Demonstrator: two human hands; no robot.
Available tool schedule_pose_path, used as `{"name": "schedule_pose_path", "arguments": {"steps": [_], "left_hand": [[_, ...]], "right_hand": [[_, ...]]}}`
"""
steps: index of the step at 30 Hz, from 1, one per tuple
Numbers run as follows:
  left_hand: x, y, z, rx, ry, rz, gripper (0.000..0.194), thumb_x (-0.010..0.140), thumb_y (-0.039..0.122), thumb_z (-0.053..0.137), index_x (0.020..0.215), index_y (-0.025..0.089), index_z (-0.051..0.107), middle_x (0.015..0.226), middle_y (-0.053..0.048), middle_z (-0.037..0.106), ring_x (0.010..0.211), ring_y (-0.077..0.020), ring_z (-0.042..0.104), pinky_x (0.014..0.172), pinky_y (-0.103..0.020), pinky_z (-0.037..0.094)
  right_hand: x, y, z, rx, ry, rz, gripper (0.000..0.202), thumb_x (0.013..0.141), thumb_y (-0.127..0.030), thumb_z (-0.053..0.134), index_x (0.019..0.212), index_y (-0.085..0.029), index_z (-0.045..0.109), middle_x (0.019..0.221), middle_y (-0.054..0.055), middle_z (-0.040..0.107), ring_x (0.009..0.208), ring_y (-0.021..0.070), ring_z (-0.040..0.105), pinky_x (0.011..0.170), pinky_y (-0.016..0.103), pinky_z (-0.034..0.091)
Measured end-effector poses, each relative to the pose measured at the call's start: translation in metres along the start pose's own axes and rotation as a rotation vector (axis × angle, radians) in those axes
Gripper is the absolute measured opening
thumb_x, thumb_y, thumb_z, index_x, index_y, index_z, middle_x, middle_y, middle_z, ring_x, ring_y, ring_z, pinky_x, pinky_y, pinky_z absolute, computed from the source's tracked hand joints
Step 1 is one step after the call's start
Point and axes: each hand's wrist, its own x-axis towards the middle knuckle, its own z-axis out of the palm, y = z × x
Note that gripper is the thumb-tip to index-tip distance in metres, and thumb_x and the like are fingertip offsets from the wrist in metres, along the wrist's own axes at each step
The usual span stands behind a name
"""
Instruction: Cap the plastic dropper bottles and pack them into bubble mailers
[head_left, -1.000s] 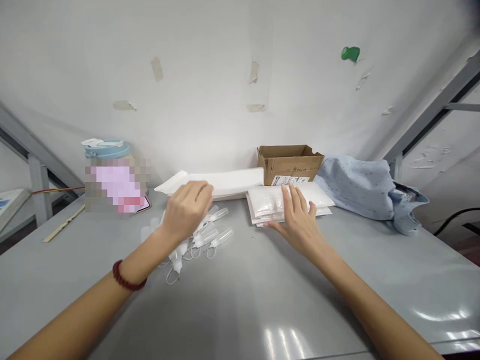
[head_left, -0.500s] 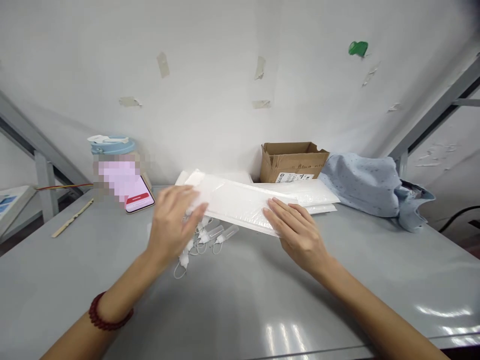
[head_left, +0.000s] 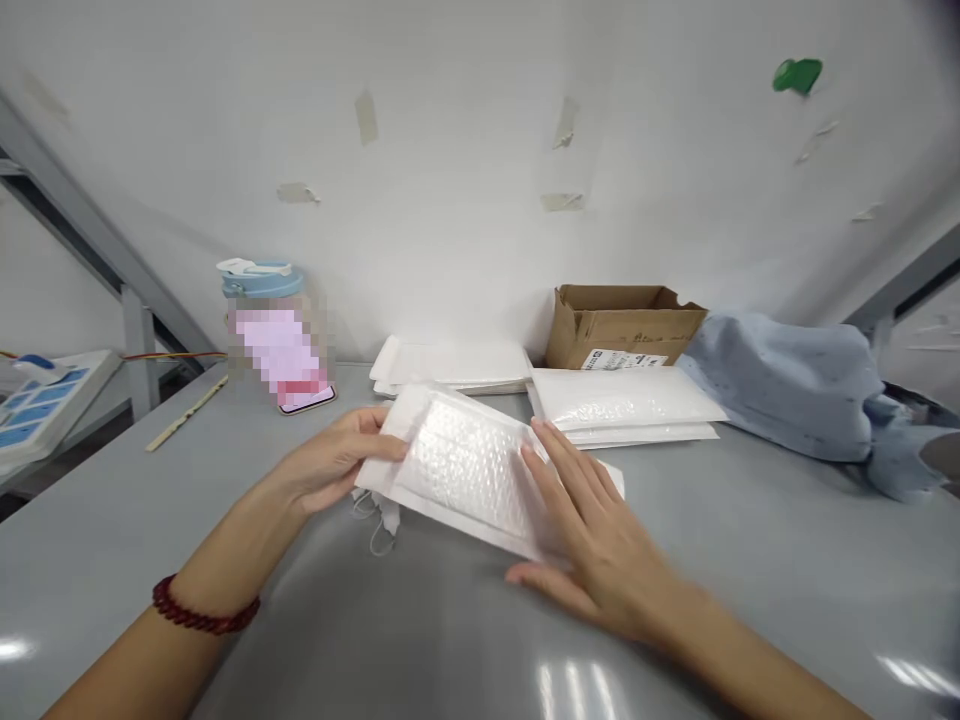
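Note:
A white bubble mailer (head_left: pixel 472 465) is tilted above the grey table in front of me. My left hand (head_left: pixel 337 455) pinches its left end, thumb on top and fingers underneath. Across its right part lies my right hand (head_left: pixel 592 540), fingers stretched out flat and thumb apart below the lower edge. Small white caps with thin loops (head_left: pixel 384 520) show under the mailer's left side; the mailer hides the rest of them.
Behind lie a stack of white mailers (head_left: pixel 457 365) and a second stack (head_left: pixel 630 400) to its right. A cardboard box (head_left: pixel 637 335), blue cloth (head_left: pixel 780 390), phone (head_left: pixel 307 400), blue-lidded cup (head_left: pixel 262 280) and thin stick (head_left: pixel 187 412) line the back.
The mailer has come lower and nearer, its bubbled face now turned up. My left hand has settled into a pinch on its end. The view has swung left.

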Motion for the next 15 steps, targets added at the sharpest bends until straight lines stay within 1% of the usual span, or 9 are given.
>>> {"name": "schedule_pose_path", "arguments": {"steps": [2, 4, 7, 10, 13, 15], "left_hand": [[-0.002, 0.000, 0.006, -0.030, -0.065, -0.050, 0.029, 0.057, 0.021, 0.075, 0.086, 0.017, 0.070, 0.076, -0.006, 0.071, 0.063, -0.0170, 0.065, 0.054, -0.024, 0.051], [-0.005, -0.002, 0.014, -0.017, -0.142, -0.104, 0.033, 0.056, 0.018, 0.074, 0.088, 0.016, 0.069, 0.077, -0.006, 0.071, 0.064, -0.0175, 0.065, 0.057, -0.025, 0.051], [-0.008, -0.006, 0.030, 0.043, -0.207, -0.132, 0.033, 0.058, 0.013, 0.070, 0.091, 0.018, 0.068, 0.080, -0.003, 0.070, 0.072, -0.0185, 0.066, 0.060, -0.024, 0.052], [-0.010, -0.012, 0.047, 0.112, -0.238, -0.084, 0.031, 0.061, 0.012, 0.066, 0.090, 0.020, 0.067, 0.078, 0.002, 0.069, 0.075, -0.0170, 0.065, 0.061, -0.021, 0.050], [-0.012, -0.017, 0.060, 0.201, -0.273, -0.038, 0.020, 0.066, 0.015, 0.062, 0.084, 0.021, 0.066, 0.073, 0.004, 0.066, 0.075, -0.0163, 0.063, 0.065, -0.021, 0.050], [-0.014, -0.020, 0.065, 0.307, -0.214, -0.050, 0.009, 0.068, 0.019, 0.061, 0.076, 0.021, 0.064, 0.068, 0.005, 0.064, 0.070, -0.0167, 0.061, 0.060, -0.022, 0.048]], "right_hand": [[-0.001, -0.007, 0.000, -0.004, -0.021, -0.002, 0.095, 0.084, -0.062, 0.049, 0.146, -0.002, 0.009, 0.148, 0.032, 0.021, 0.140, 0.0404, 0.010, 0.099, 0.063, 0.033], [-0.002, -0.012, 0.001, 0.018, -0.047, -0.008, 0.102, 0.081, -0.064, 0.050, 0.146, -0.001, 0.005, 0.148, 0.033, 0.016, 0.140, 0.0423, 0.006, 0.100, 0.066, 0.030], [-0.004, -0.017, 0.001, 0.053, -0.125, -0.004, 0.105, 0.079, -0.065, 0.053, 0.146, 0.001, 0.005, 0.149, 0.034, 0.013, 0.139, 0.0441, 0.004, 0.099, 0.067, 0.030], [-0.006, -0.018, 0.002, 0.083, -0.181, -0.004, 0.101, 0.078, -0.057, 0.058, 0.145, 0.001, 0.009, 0.147, 0.034, 0.015, 0.138, 0.0455, 0.009, 0.097, 0.067, 0.031], [-0.005, -0.017, 0.002, 0.134, -0.198, -0.004, 0.093, 0.076, -0.043, 0.061, 0.145, -0.002, 0.013, 0.143, 0.031, 0.025, 0.133, 0.0449, 0.021, 0.097, 0.067, 0.029], [-0.003, -0.016, 0.001, 0.169, -0.200, -0.009, 0.089, 0.073, -0.034, 0.061, 0.143, -0.002, 0.015, 0.138, 0.030, 0.033, 0.128, 0.0434, 0.029, 0.097, 0.067, 0.028]]}}
